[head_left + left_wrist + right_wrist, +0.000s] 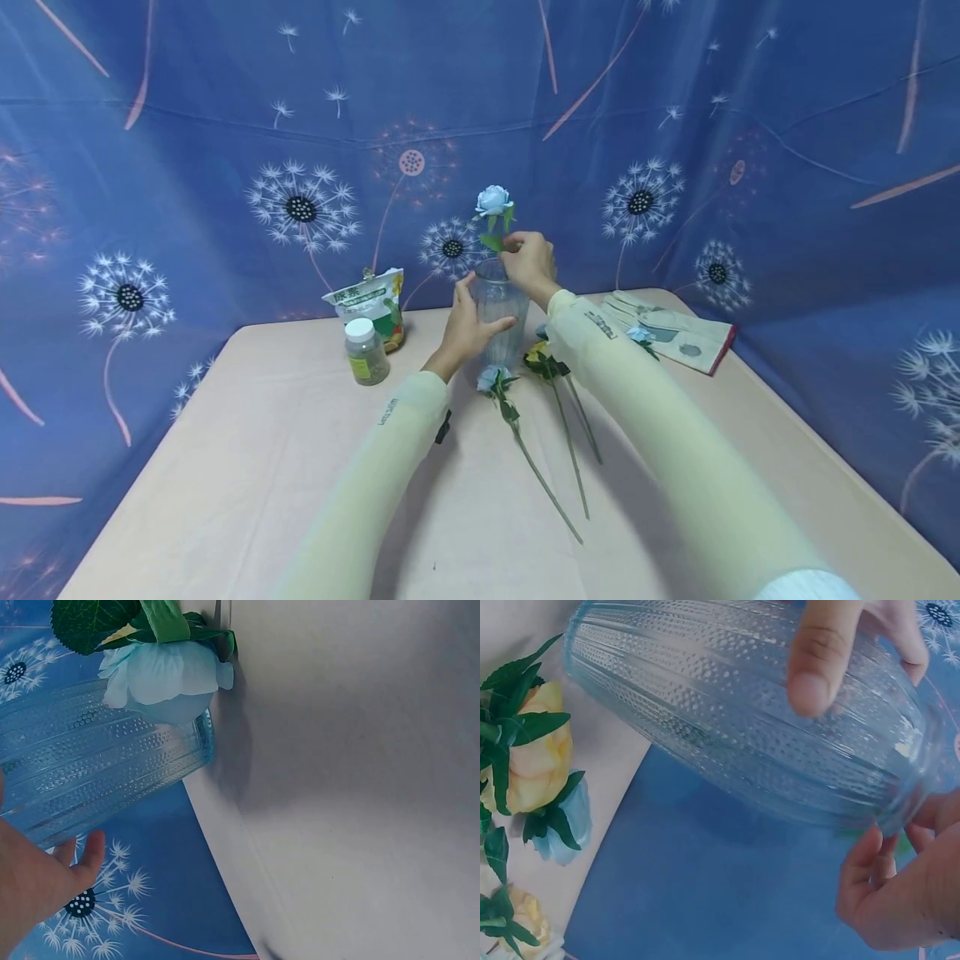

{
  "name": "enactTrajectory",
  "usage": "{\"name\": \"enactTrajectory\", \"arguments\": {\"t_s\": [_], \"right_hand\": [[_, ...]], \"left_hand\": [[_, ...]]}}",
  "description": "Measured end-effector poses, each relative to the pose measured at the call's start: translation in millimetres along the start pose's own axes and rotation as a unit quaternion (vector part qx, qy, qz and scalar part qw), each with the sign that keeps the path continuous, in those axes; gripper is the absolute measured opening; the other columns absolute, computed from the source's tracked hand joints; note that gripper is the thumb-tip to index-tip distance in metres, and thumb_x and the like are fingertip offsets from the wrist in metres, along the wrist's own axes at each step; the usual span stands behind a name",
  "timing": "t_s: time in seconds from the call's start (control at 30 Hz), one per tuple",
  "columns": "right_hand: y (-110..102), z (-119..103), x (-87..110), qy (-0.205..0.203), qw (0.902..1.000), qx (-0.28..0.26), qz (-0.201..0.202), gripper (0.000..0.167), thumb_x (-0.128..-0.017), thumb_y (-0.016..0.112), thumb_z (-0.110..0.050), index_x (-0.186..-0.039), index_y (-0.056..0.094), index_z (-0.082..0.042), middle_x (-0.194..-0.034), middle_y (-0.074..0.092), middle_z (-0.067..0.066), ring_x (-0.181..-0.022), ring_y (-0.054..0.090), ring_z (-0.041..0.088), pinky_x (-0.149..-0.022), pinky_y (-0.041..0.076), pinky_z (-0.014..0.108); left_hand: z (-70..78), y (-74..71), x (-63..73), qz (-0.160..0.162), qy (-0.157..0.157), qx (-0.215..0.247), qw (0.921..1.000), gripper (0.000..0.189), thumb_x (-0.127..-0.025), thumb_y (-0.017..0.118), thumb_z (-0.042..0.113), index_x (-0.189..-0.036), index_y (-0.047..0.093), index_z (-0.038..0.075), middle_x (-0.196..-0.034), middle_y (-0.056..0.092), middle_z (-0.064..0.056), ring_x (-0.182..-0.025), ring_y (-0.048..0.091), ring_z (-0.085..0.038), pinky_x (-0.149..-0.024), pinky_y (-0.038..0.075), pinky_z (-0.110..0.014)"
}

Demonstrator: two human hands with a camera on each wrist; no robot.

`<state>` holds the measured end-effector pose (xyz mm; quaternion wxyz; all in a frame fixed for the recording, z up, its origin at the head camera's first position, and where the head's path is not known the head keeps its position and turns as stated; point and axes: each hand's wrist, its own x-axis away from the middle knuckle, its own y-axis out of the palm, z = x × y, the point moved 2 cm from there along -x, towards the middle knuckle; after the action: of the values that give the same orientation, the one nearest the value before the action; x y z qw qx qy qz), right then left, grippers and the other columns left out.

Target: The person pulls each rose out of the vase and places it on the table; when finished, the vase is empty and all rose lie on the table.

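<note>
A clear ribbed glass vase (504, 304) stands upright toward the back of the table. My left hand (467, 327) grips its side, and the thumb lies across the front of the glass in the right wrist view. At the vase's mouth, my right hand (531, 262) pinches the stem of a light blue rose (493, 201), whose bloom rises above the fingers. The lower stem is hidden behind the hand and rim. Another light blue rose (492, 379) lies at the foot of the vase; its petals overlap the glass (82, 757) in the left wrist view.
A yellow rose (538, 354) and a further stem lie right of the vase. Near the right sleeve are white work gloves (678, 329) with a blue rose (640, 333) beside them. A lidded jar (367, 360) and a printed bag (375, 302) stand at left.
</note>
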<state>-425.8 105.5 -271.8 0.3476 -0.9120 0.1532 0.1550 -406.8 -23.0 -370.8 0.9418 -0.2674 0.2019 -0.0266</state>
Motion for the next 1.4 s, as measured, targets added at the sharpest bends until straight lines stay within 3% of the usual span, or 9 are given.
{"name": "enactTrajectory", "arguments": {"t_s": [0.2, 0.4, 0.5, 0.67, 0.73, 0.77, 0.93, 1.2, 1.4], "right_hand": [[-10.8, -0.1, 1.5, -0.022, 0.999, -0.028, 0.025, 0.026, -0.098, 0.062, -0.019, -0.122, 0.071, -0.013, -0.105, 0.074, 0.01, -0.09, 0.067, 0.026, -0.079, 0.053, 0.042], [-15.8, 2.8, 3.2, -0.024, 0.997, -0.074, 0.004, 0.029, -0.103, 0.055, -0.022, -0.129, 0.06, -0.011, -0.102, 0.073, 0.008, -0.079, 0.064, 0.02, -0.062, 0.047, 0.035], [-19.1, 2.7, 3.1, -0.038, 0.9947, -0.095, -0.004, 0.03, -0.105, 0.052, -0.021, -0.131, 0.055, -0.008, -0.102, 0.074, 0.009, -0.077, 0.062, 0.024, -0.06, 0.043, 0.036], [-29.3, 2.9, 0.7, -0.066, 0.9914, -0.113, 0.011, 0.033, -0.103, 0.055, -0.014, -0.134, 0.051, -0.004, -0.102, 0.074, 0.012, -0.094, 0.063, 0.028, -0.088, 0.045, 0.039], [-33.9, 4.8, -0.8, -0.071, 0.9889, -0.129, 0.016, 0.036, -0.101, 0.058, -0.012, -0.136, 0.051, -0.004, -0.102, 0.074, 0.013, -0.1, 0.065, 0.025, -0.093, 0.047, 0.038], [-36.3, 5.8, -1.1, -0.074, 0.9868, -0.143, 0.016, 0.037, -0.101, 0.059, -0.011, -0.136, 0.052, -0.005, -0.102, 0.074, 0.013, -0.098, 0.067, 0.025, -0.089, 0.051, 0.038], [-48.3, 8.5, -1.6, -0.098, 0.9654, -0.241, 0.017, 0.037, -0.098, 0.061, -0.008, -0.135, 0.056, -0.006, -0.104, 0.073, 0.017, -0.088, 0.069, 0.023, -0.069, 0.058, 0.036], [-70.9, -2.2, 4.4, -0.127, 0.933, -0.334, 0.04, 0.03, -0.094, 0.067, -0.009, -0.124, 0.067, -0.005, -0.1, 0.075, 0.012, -0.087, 0.07, 0.021, -0.056, 0.055, 0.023], [-90.8, -13.2, 15.7, -0.16, 0.9039, -0.394, 0.042, 0.025, -0.091, 0.07, -0.006, -0.116, 0.073, -0.005, -0.094, 0.076, 0.009, -0.082, 0.07, 0.017, -0.053, 0.055, 0.024]], "left_hand": [[0.0, -1.9, 0.8, -0.001, -0.001, 0.005, 1.0, 0.109, -0.081, 0.078, 0.05, -0.156, 0.007, 0.017, -0.161, 0.016, -0.011, -0.139, 0.037, -0.036, -0.109, 0.039, -0.05], [-2.3, -0.4, 0.6, 0.001, 0.001, 0.01, 0.9999, 0.109, -0.081, 0.079, 0.05, -0.156, 0.008, 0.015, -0.16, 0.017, -0.014, -0.139, 0.038, -0.038, -0.108, 0.039, -0.052], [-3.1, 0.8, 1.0, -0.001, -0.001, 0.011, 0.9999, 0.109, -0.081, 0.079, 0.048, -0.156, 0.008, 0.016, -0.16, 0.017, -0.014, -0.138, 0.038, -0.039, -0.108, 0.039, -0.053], [-3.6, 1.7, 1.5, 0.0, -0.001, 0.013, 0.9999, 0.107, -0.081, 0.079, 0.047, -0.156, 0.008, 0.018, -0.16, 0.017, -0.014, -0.138, 0.037, -0.039, -0.108, 0.038, -0.053], [-3.4, 1.7, 1.7, 0.001, -0.001, 0.014, 0.9999, 0.107, -0.081, 0.079, 0.048, -0.156, 0.008, 0.019, -0.16, 0.017, -0.014, -0.138, 0.037, -0.038, -0.109, 0.038, -0.052], [-3.2, 1.6, 2.0, 0.001, -0.002, 0.013, 0.9999, 0.107, -0.081, 0.079, 0.049, -0.156, 0.007, 0.02, -0.16, 0.017, -0.014, -0.139, 0.037, -0.038, -0.109, 0.038, -0.052], [-3.1, 1.3, 2.2, 0.005, -0.003, 0.012, 0.9999, 0.109, -0.08, 0.079, 0.05, -0.156, 0.008, 0.018, -0.16, 0.018, -0.015, -0.139, 0.037, -0.038, -0.109, 0.038, -0.052], [-2.2, 1.2, 1.7, 0.01, -0.002, 0.014, 0.9998, 0.109, -0.08, 0.079, 0.049, -0.156, 0.008, 0.017, -0.16, 0.018, -0.015, -0.139, 0.036, -0.039, -0.11, 0.037, -0.053], [-1.4, 3.3, 1.7, 0.009, -0.002, 0.015, 0.9998, 0.109, -0.081, 0.079, 0.049, -0.157, 0.007, 0.018, -0.161, 0.017, -0.015, -0.14, 0.036, -0.039, -0.11, 0.037, -0.053]]}}
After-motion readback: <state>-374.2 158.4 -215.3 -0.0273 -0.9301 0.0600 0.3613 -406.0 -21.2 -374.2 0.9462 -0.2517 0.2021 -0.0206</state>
